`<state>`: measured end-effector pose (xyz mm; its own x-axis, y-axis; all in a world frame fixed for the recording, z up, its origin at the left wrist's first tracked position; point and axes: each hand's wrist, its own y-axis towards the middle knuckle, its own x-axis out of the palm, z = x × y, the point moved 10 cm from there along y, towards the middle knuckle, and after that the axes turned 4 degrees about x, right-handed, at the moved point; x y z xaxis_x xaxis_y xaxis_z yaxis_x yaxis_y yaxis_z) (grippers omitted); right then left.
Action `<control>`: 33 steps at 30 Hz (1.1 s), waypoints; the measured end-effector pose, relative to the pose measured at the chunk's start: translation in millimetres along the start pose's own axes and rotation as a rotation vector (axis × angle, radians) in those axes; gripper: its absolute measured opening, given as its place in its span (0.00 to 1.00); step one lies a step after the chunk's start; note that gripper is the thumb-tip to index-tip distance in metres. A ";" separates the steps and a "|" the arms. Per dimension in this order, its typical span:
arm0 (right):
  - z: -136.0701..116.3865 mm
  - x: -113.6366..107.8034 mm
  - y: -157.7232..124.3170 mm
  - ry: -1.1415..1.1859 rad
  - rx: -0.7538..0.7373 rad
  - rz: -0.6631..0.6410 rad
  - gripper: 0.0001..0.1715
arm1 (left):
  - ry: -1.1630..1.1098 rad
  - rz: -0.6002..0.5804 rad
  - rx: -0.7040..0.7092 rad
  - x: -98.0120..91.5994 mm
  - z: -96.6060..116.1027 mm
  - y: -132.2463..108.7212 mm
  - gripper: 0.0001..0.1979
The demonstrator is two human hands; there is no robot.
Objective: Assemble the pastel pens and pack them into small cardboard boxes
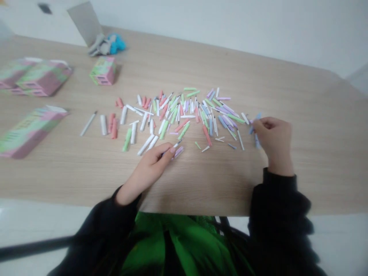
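My left hand (156,158) is closed at the front of a scattered pile of pen parts, its thumb and fingers pinching a slim pen piece (178,143) with a dark tip. Lilac pieces (178,152) show right beside those fingertips. At the right end of the pile my right hand (273,134) is closed in a pinch on a light blue pen piece (257,117). Under that hand another blue piece (257,141) shows, partly covered. Between the hands lie white, green, coral, blue and lilac pen parts (174,111), with thin dark-tipped sticks among them.
Pink and green boxes (43,78) stand at the left, with a longer one (31,132) nearer me. A small box (104,71) sits behind the pile. Grey and blue crumpled items (107,44) lie by an upright grey panel (85,23) at the wall.
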<state>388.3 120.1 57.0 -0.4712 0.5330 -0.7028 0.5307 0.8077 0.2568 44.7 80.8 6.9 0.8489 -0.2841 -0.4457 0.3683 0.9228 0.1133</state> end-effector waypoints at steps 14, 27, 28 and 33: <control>-125.2 67.2 -104.5 0.785 -0.329 -0.519 0.04 | -0.101 -0.062 0.061 10.1 8.6 -0.6 0.18; -120.2 67.4 -104.9 0.751 -0.315 -0.542 0.05 | -0.091 -0.079 0.050 10.4 7.8 0.2 0.18; -119.6 68.6 -105.2 0.745 -0.307 -0.547 0.05 | -0.091 -0.078 0.051 10.0 8.2 0.2 0.18; -118.9 69.2 -104.8 0.753 -0.289 -0.550 0.07 | -0.077 -0.080 0.053 9.2 10.6 0.5 0.17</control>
<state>216.3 102.4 60.4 -0.9816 0.0034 -0.1911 -0.0439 0.9691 0.2426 56.7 75.9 12.2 0.8417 -0.3778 -0.3858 0.4541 0.8818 0.1274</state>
